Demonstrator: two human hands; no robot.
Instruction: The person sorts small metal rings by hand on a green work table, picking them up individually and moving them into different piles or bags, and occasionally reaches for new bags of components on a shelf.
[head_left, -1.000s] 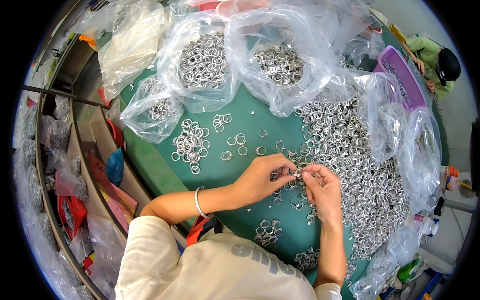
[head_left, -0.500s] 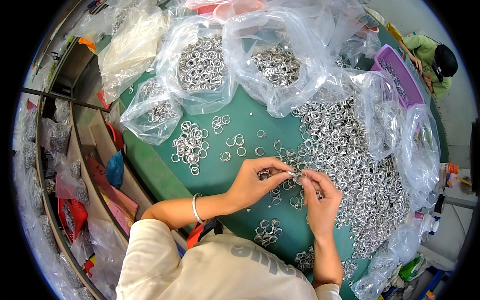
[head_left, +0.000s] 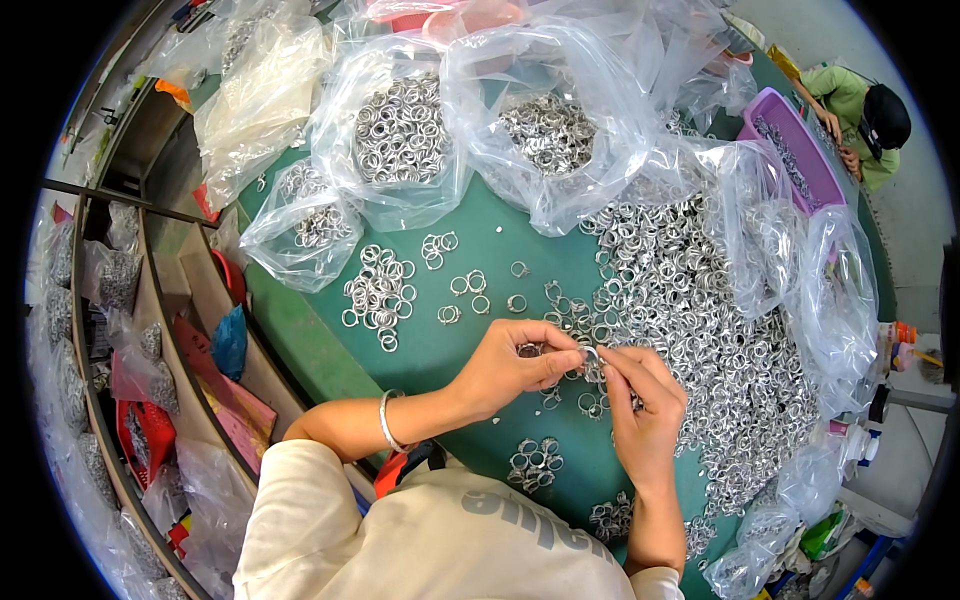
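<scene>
My left hand point(head_left: 515, 365) and my right hand point(head_left: 645, 405) meet over the green table point(head_left: 450, 350), fingertips pinched together on a small silver metal ring point(head_left: 590, 355). A bracelet sits on my left wrist. To the right lies a big loose heap of silver rings point(head_left: 700, 320). A smaller flat cluster of rings point(head_left: 378, 295) lies to the left of my hands, with a few stray pairs between. Another little group of rings point(head_left: 535, 462) rests close to my body.
Clear plastic bags full of rings point(head_left: 400, 130) point(head_left: 548, 130) crowd the far side, a smaller bag point(head_left: 305, 225) at left. A purple tray point(head_left: 795, 165) stands far right, where another person in green point(head_left: 860, 110) works. Shelves with bagged parts point(head_left: 120, 330) run along the left.
My hands have stayed together at the same spot, fingers shifting slightly on the ring. The view has tilted a little; the piles have not moved.
</scene>
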